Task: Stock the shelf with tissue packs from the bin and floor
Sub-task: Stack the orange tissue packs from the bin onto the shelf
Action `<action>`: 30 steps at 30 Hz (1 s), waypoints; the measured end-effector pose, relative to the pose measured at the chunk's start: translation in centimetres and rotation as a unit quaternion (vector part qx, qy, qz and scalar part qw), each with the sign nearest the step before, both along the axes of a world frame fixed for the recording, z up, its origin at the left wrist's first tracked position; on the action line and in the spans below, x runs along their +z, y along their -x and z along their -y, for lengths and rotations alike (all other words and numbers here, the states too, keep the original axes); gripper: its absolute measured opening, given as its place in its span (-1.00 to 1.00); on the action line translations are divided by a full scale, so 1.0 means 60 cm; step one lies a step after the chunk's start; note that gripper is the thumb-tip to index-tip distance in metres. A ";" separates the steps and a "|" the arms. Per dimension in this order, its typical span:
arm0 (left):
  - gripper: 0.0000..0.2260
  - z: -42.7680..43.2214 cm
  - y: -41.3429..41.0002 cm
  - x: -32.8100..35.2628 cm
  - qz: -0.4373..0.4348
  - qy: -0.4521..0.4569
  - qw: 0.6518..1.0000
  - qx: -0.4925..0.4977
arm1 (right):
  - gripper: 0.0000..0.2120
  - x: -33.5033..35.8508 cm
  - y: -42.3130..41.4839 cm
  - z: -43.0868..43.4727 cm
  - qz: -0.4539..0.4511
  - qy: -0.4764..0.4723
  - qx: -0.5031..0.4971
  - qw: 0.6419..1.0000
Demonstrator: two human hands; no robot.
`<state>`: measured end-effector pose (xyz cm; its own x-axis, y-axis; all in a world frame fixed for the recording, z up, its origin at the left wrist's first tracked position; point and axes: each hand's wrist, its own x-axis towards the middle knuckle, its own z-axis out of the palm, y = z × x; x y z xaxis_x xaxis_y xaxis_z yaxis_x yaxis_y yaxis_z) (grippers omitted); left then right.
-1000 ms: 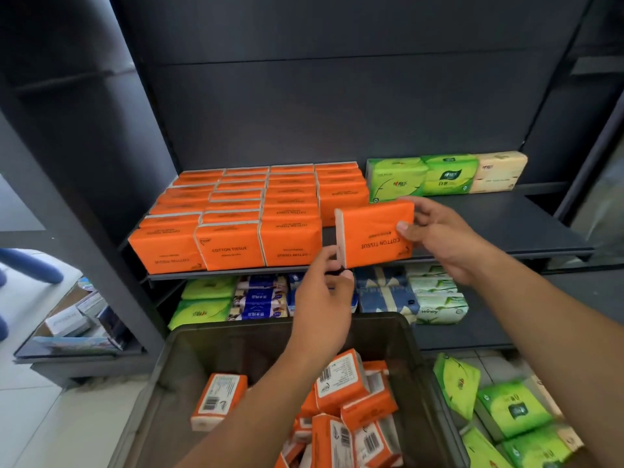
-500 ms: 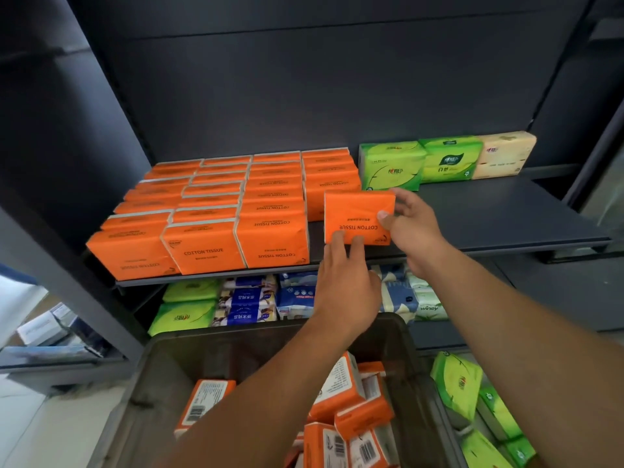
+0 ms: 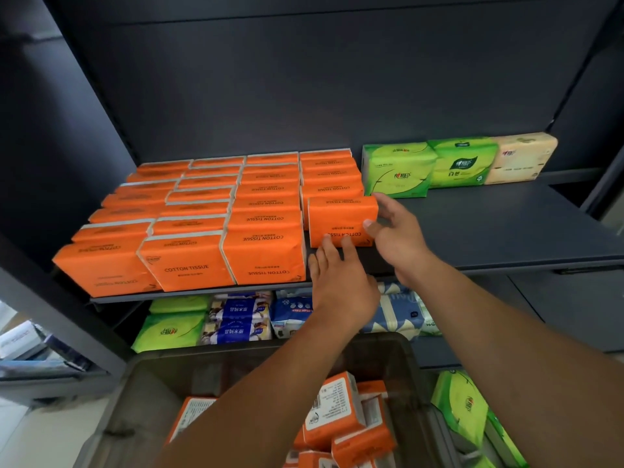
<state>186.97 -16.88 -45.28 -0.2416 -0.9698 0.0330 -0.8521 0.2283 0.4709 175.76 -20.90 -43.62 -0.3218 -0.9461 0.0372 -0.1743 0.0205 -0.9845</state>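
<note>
An orange tissue pack (image 3: 341, 219) stands on the dark shelf (image 3: 489, 231), at the front of the rightmost orange column. My left hand (image 3: 341, 282) touches its lower front face with straight fingers. My right hand (image 3: 395, 231) is at the pack's right edge, thumb on the front face and fingers spread loosely beside it. Rows of orange packs (image 3: 209, 231) fill the shelf's left part. Below my arms, the grey bin (image 3: 270, 352) holds several more orange packs (image 3: 341, 410). Green packs (image 3: 462, 407) lie on the floor to the bin's right.
Two green packs (image 3: 398, 170) and a beige pack (image 3: 520, 160) stand at the back right of the shelf, with bare shelf in front of them. The lower shelf holds green, blue and white packs (image 3: 236, 319). A dark upright post (image 3: 60, 309) frames the left side.
The orange pack went from mid-air in front of the shelf to standing on it against its column. My right hand's grip has loosened, and my left fingers moved up onto its front.
</note>
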 end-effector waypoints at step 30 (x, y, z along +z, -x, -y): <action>-0.48 -0.029 0.021 0.022 0.047 -0.018 0.999 -0.006 | -0.58 0.042 0.023 -0.053 -0.224 -0.075 0.032 0.971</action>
